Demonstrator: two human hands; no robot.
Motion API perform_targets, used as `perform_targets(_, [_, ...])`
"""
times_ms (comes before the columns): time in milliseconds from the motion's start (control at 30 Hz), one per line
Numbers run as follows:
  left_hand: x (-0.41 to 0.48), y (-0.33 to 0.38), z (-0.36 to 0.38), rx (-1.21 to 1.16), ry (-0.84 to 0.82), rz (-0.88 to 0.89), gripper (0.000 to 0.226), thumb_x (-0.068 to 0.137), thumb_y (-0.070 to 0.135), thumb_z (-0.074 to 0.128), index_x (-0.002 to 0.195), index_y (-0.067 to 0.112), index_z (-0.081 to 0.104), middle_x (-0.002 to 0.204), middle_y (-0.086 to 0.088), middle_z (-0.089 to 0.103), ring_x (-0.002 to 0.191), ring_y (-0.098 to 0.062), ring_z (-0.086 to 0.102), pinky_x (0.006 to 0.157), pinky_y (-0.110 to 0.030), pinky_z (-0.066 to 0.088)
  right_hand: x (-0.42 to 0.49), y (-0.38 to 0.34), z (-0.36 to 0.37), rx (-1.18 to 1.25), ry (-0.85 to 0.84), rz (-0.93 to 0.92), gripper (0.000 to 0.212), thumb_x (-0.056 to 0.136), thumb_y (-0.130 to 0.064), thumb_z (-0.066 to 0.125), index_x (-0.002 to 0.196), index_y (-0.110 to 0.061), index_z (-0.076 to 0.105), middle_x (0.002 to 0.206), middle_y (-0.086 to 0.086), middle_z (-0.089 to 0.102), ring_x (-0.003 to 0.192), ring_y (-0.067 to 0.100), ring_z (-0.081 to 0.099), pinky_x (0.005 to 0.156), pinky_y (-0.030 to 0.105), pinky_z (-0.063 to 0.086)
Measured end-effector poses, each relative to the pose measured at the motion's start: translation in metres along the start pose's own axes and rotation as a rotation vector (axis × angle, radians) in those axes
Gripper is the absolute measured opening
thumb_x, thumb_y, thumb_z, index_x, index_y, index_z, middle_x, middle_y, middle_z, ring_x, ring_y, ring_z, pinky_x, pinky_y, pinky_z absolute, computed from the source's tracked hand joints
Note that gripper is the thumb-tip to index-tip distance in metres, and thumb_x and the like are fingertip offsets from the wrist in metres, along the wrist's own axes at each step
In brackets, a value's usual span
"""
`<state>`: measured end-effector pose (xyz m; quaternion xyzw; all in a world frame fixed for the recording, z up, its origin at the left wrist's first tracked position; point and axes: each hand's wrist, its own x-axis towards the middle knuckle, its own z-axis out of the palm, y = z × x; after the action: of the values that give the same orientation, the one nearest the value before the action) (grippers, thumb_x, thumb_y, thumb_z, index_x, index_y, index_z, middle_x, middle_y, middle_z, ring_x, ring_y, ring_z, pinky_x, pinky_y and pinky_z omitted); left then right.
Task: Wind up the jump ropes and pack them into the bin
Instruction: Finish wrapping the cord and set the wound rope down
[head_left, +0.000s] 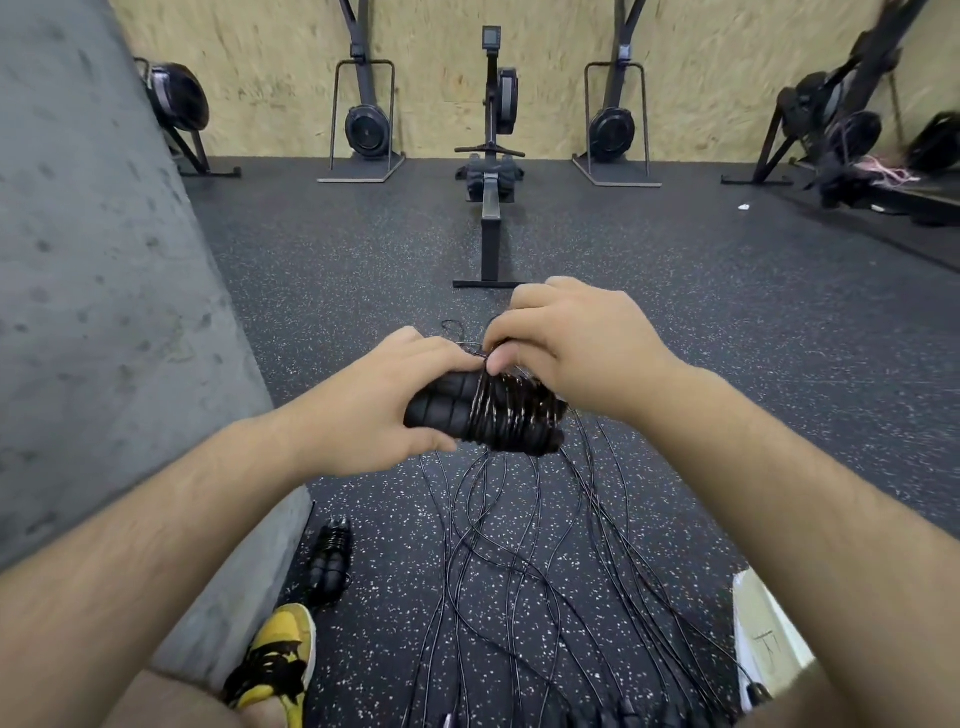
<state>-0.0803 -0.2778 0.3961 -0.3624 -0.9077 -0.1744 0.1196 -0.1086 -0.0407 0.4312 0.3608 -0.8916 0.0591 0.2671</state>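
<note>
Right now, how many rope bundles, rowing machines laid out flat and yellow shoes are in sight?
Rope bundles: 2, the held rope bundle and the floor rope bundle
Flat rowing machine: 1
Yellow shoe: 1
Total: 4

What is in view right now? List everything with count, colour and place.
held jump rope: one, black, half wound, between both hands
wound jump rope: one, black, floor by concrete wall
loose cords: many, black, floor below hands
rowing machine: one, black, centre ahead
ski machines: two, black, far wall
container: one, white, lower right edge
shoe: one, yellow and black, lower left
left hand: one, grips held rope's handles
right hand: one, fingers pinch its cord
</note>
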Motion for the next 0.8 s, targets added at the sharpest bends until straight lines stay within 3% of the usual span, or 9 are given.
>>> perform_targets(133, [-0.006, 0.016, -0.002, -0.135, 0.011, -0.016, 0.069, 0.074, 0.040, 0.087, 0.133, 0.030, 0.052, 0.118, 0.016, 0.056, 0.112, -0.010, 0.048, 0.099, -0.023, 0.038, -0.002, 0.017, 0.006, 0.563, -0.156, 0.176, 0.012, 0.091, -0.041, 0.066, 0.095, -0.035, 0.075, 0.090, -0.009, 0.067, 0.089, 0.011, 0.061, 0.083, 0.039, 0.050])
perform_targets(233, [-0.011, 0.019, 0.002, -0.357, 0.015, -0.154, 0.071, 0.069, 0.041, 0.087, 0.129, 0.035, 0.050, 0.122, 0.008, 0.058, 0.119, -0.011, 0.057, 0.106, -0.034, 0.045, -0.006, 0.018, 0.016, 0.886, -0.200, 0.284, 0.013, 0.095, -0.020, 0.067, 0.099, -0.015, 0.078, 0.081, 0.003, 0.071, 0.072, 0.011, 0.060, 0.073, 0.028, 0.050])
perform_targets(300, [-0.013, 0.023, 0.004, -0.581, 0.012, -0.232, 0.071, 0.070, 0.027, 0.091, 0.127, 0.030, 0.050, 0.127, 0.000, 0.060, 0.120, -0.017, 0.063, 0.104, -0.044, 0.051, -0.010, 0.013, 0.020, 1.026, -0.260, 0.347, 0.017, 0.099, -0.017, 0.061, 0.103, -0.011, 0.076, 0.080, -0.003, 0.071, 0.070, 0.003, 0.061, 0.069, 0.018, 0.049])
perform_targets(333, [-0.013, 0.026, 0.003, -0.680, 0.013, -0.247, 0.070, 0.071, 0.016, 0.092, 0.128, 0.024, 0.050, 0.127, 0.001, 0.062, 0.119, -0.017, 0.065, 0.102, -0.042, 0.053, -0.012, 0.011, 0.022, 1.107, -0.297, 0.388, 0.018, 0.099, -0.016, 0.059, 0.105, -0.012, 0.075, 0.084, -0.003, 0.073, 0.074, 0.003, 0.065, 0.070, 0.020, 0.052])
perform_targets(367, [-0.013, 0.029, 0.003, -0.740, 0.030, -0.255, 0.069, 0.073, 0.007, 0.090, 0.128, 0.019, 0.050, 0.126, 0.005, 0.064, 0.118, -0.015, 0.066, 0.100, -0.035, 0.054, -0.014, 0.009, 0.026, 1.141, -0.335, 0.411, 0.017, 0.099, -0.014, 0.058, 0.106, -0.013, 0.074, 0.090, -0.002, 0.074, 0.080, 0.005, 0.068, 0.074, 0.025, 0.055])
perform_targets(433, [-0.010, 0.034, -0.001, -0.745, 0.107, -0.254, 0.068, 0.072, 0.013, 0.085, 0.131, 0.017, 0.050, 0.124, 0.013, 0.066, 0.119, -0.009, 0.065, 0.099, -0.025, 0.052, -0.014, 0.003, 0.033, 1.060, -0.356, 0.410, 0.016, 0.098, -0.005, 0.055, 0.104, -0.010, 0.069, 0.092, 0.001, 0.071, 0.081, -0.001, 0.067, 0.078, 0.028, 0.057])
perform_targets(533, [-0.006, 0.027, -0.001, -0.443, 0.255, -0.272, 0.076, 0.077, 0.047, 0.085, 0.141, 0.031, 0.048, 0.129, 0.017, 0.061, 0.126, -0.005, 0.056, 0.109, -0.032, 0.046, -0.009, -0.020, 0.045, 1.119, -0.268, 0.551, 0.016, 0.099, 0.001, 0.047, 0.096, 0.005, 0.062, 0.069, -0.002, 0.060, 0.054, 0.002, 0.052, 0.056, 0.022, 0.047])
perform_targets(667, [0.000, 0.018, 0.006, -0.198, 0.371, -0.333, 0.078, 0.081, 0.062, 0.065, 0.147, 0.027, 0.044, 0.130, 0.015, 0.055, 0.126, -0.009, 0.049, 0.111, -0.033, 0.038, 0.002, -0.059, 0.055, 1.093, -0.152, 0.645, 0.023, 0.094, -0.004, 0.046, 0.081, -0.018, 0.059, 0.066, -0.002, 0.059, 0.054, 0.011, 0.050, 0.053, 0.024, 0.041])
perform_targets(800, [0.007, 0.017, 0.010, -0.301, 0.433, -0.415, 0.057, 0.092, 0.049, 0.065, 0.141, 0.027, 0.047, 0.130, 0.011, 0.057, 0.124, -0.005, 0.052, 0.111, -0.036, 0.041, 0.005, -0.079, 0.056, 0.900, -0.005, 0.635, 0.013, 0.096, -0.016, 0.047, 0.090, -0.024, 0.055, 0.083, -0.001, 0.064, 0.070, 0.018, 0.054, 0.060, 0.027, 0.037])
